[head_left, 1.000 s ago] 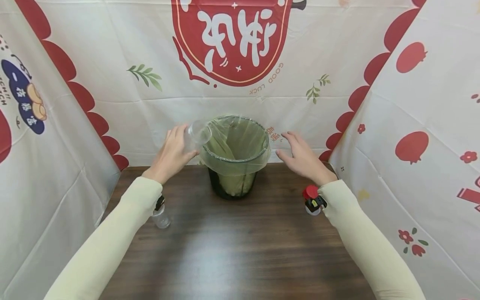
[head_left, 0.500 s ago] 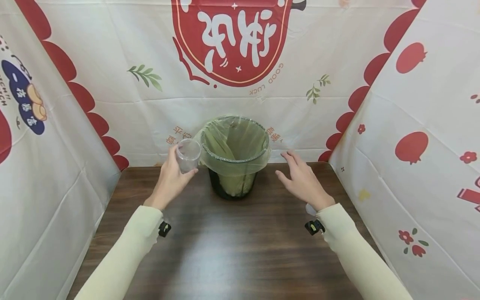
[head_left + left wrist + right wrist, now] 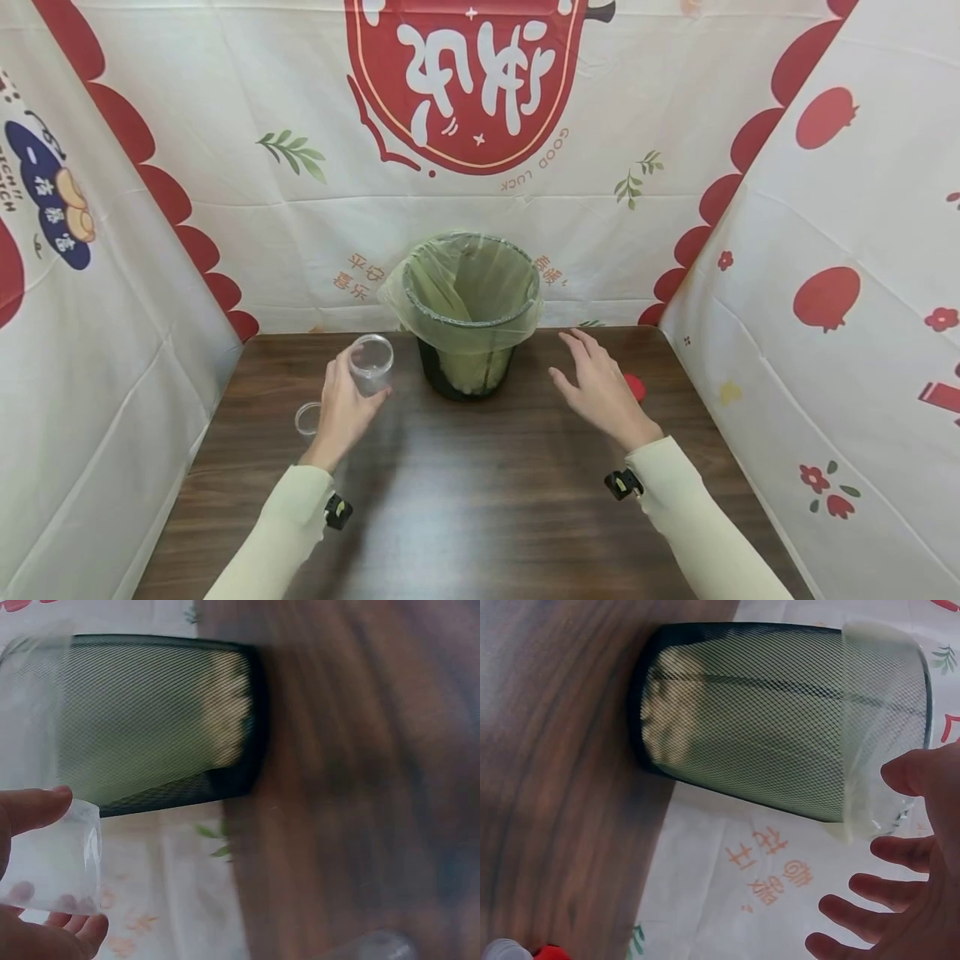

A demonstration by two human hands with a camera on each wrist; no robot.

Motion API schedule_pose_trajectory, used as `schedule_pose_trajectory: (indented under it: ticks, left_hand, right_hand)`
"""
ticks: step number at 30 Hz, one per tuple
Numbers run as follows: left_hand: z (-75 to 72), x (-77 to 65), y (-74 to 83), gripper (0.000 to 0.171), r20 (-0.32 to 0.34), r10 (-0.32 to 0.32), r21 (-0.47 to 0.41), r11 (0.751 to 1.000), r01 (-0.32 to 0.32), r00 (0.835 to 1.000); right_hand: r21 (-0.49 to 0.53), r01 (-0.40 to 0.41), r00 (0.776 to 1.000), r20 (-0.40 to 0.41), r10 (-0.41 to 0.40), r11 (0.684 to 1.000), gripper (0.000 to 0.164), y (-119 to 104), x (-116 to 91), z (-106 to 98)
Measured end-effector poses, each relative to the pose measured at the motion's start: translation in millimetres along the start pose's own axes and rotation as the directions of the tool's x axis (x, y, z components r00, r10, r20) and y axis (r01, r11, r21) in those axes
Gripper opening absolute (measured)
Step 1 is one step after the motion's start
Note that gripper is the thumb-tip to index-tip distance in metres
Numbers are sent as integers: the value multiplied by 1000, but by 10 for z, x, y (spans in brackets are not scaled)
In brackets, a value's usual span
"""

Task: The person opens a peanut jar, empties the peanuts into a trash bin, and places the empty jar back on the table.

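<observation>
My left hand (image 3: 345, 417) grips a clear plastic jar (image 3: 372, 377) round its side, with the lidless mouth up, above the table left of the bin. In the left wrist view the thumb and fingers lie on either side of this jar (image 3: 52, 859). A second clear jar (image 3: 306, 419) stands on the table, partly hidden by that hand. My right hand (image 3: 602, 393) hovers over the table to the right of the bin, fingers spread and holding nothing. A red round lid (image 3: 635, 387) lies beside it, partly covered by the hand.
A black mesh bin (image 3: 472, 375) with a pale green liner stands at the table's back edge, between the hands. A white round thing (image 3: 506, 950) lies by the red lid. Printed cloth (image 3: 300, 242) hangs behind the table (image 3: 480, 467) and at both sides.
My left hand has drawn the jar back and down from the bin's rim, and the jar has turned from tipped to mouth up. The right hand has also come back toward me.
</observation>
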State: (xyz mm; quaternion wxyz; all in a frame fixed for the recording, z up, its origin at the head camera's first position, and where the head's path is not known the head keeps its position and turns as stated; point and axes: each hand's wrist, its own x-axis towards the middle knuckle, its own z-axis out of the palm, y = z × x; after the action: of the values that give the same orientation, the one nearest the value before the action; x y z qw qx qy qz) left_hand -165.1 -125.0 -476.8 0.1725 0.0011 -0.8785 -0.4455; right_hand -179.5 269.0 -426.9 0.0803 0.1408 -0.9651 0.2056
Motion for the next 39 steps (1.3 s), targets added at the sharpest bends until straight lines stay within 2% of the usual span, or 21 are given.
schedule_pose_trajectory:
  ticks: [4, 9, 17, 20, 23, 27, 29, 31, 36, 39]
  left_hand:
    - [121, -150, -163, 89, -13, -49, 12, 999, 49, 999]
    - [240, -299, -355, 90, 8, -127, 53, 991, 126, 992]
    - [316, -468, -605, 84, 47, -232, 34, 972, 231, 972]
    - [351, -509, -702, 85, 33, -237, 14, 972, 236, 971]
    - [465, -530, -927, 86, -30, -203, 12, 979, 204, 979]
    - [599, -525, -1173, 87, -50, -181, 31, 983, 183, 982]
    - [610, -516, -1196, 87, -21, -188, 34, 981, 188, 982]
    - [631, -519, -1229, 87, -20, -192, 37, 980, 193, 981]
    - [538, -560, -1032, 86, 8, -242, 19, 970, 242, 970]
    - [562, -565, -1070, 87, 13, -251, 27, 968, 251, 968]
  right_hand:
    - [8, -22, 999, 26, 22, 1000, 69, 25, -52, 68]
    - [18, -39, 998, 47, 38, 999, 69, 37, -108, 115]
    - [22, -19, 999, 33, 18, 1000, 68, 28, -152, 209]
    - [23, -9, 999, 36, 9, 1000, 67, 9, -172, 237]
    - [31, -4, 999, 43, 2, 1000, 66, -9, -193, 261]
    - [33, -1, 999, 46, -1, 999, 66, -19, -215, 276]
    - [33, 0, 999, 47, -1, 999, 66, -21, -224, 281]
    - [34, 0, 999, 47, -2, 999, 67, -19, -230, 286]
    - [42, -9, 998, 55, 7, 999, 67, -8, -250, 291]
    - [43, -16, 998, 62, 14, 999, 68, -3, -261, 284]
